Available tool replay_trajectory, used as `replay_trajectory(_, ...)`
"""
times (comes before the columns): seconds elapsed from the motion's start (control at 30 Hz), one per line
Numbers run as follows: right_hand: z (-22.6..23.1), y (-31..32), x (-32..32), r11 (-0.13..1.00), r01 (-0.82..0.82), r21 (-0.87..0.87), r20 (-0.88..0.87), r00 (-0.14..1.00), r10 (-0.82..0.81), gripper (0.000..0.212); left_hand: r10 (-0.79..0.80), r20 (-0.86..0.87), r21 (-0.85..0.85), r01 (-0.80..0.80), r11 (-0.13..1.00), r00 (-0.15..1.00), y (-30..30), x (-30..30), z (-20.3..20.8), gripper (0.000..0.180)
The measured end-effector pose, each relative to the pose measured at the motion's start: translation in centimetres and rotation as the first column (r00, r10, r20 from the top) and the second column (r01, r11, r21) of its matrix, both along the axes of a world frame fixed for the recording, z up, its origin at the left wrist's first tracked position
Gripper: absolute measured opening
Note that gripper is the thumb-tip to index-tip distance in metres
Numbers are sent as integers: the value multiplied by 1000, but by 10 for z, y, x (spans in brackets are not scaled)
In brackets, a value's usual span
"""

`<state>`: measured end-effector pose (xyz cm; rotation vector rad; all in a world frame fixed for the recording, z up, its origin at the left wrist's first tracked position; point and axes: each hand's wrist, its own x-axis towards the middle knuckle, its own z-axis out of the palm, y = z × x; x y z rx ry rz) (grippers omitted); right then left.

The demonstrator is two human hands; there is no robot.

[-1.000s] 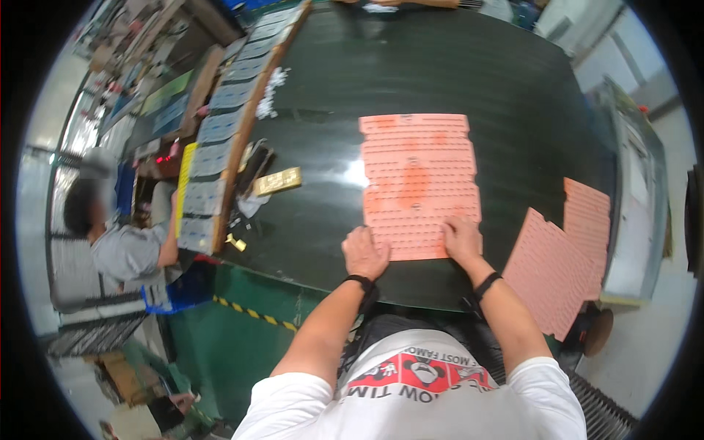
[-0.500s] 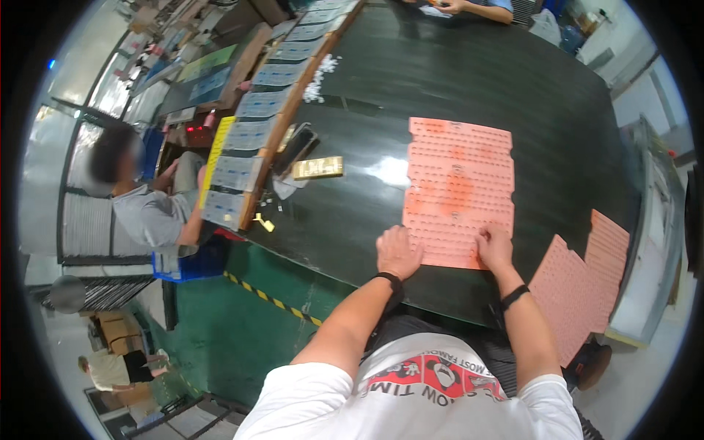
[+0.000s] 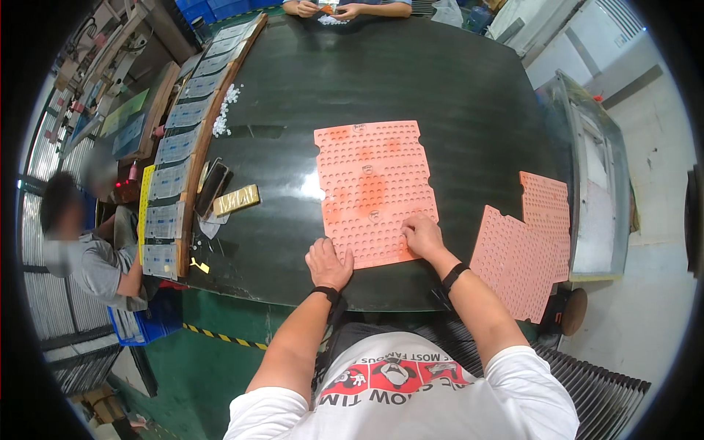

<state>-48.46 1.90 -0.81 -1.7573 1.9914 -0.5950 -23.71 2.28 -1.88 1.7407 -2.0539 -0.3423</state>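
A salmon-pink board [image 3: 378,176] with rows of round dimples and notched edges lies flat on the dark table before me. Darker orange patches show on its middle and upper part. My left hand [image 3: 329,264] rests by the board's lower left corner, fingers stretched out and the thumb at the edge. Over the lower right part of the board is my right hand [image 3: 424,236], with fingers bent and drawn together against the surface. Whatever is between those fingertips, if anything, is hidden.
Two more pink boards [image 3: 513,257] overlap at the table's right edge. To the left, a wooden rail [image 3: 220,95] carries clear packets; beside it lie a gold-coloured block [image 3: 237,199], a dark case [image 3: 213,187] and white bits [image 3: 226,110]. One person sits left; another's hands [image 3: 330,9] work at the far edge.
My view has turned, so the table and board appear further left. My right hand is slightly higher on the board; my left hand stays by the lower left corner.
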Motion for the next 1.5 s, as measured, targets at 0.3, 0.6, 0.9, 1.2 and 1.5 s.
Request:
replay_trajectory(0.3, 16, 5, 8, 979, 200, 47, 269, 941, -205, 14, 9, -9, -20, -10, 1000, 1000, 2, 1, 1, 46)
replay_trajectory(0.6, 7, 5, 14, 978, 206, 35, 126, 970, -209, 14, -7, -25, -2, 7, 1000, 1000, 0, 0, -2, 47)
replay_trajectory(0.9, 10, 14, -13, 893, 437, -103, 112, 898, -426, 23, 19, -23, 23, -18, 1000, 1000, 1, 8, 3, 48)
replay_trajectory(1.2, 39, 50, 22, 845, 352, 403, 33, 917, -397, 49, 235, -1, 49, -235, 971, 972, -10, 5, 17, 37)
replay_trajectory(1.5, 29, 85, 44, 735, 403, 546, 198, 790, -581, 58, 274, 16, 438, -254, 862, 961, -47, 56, -3, 42)
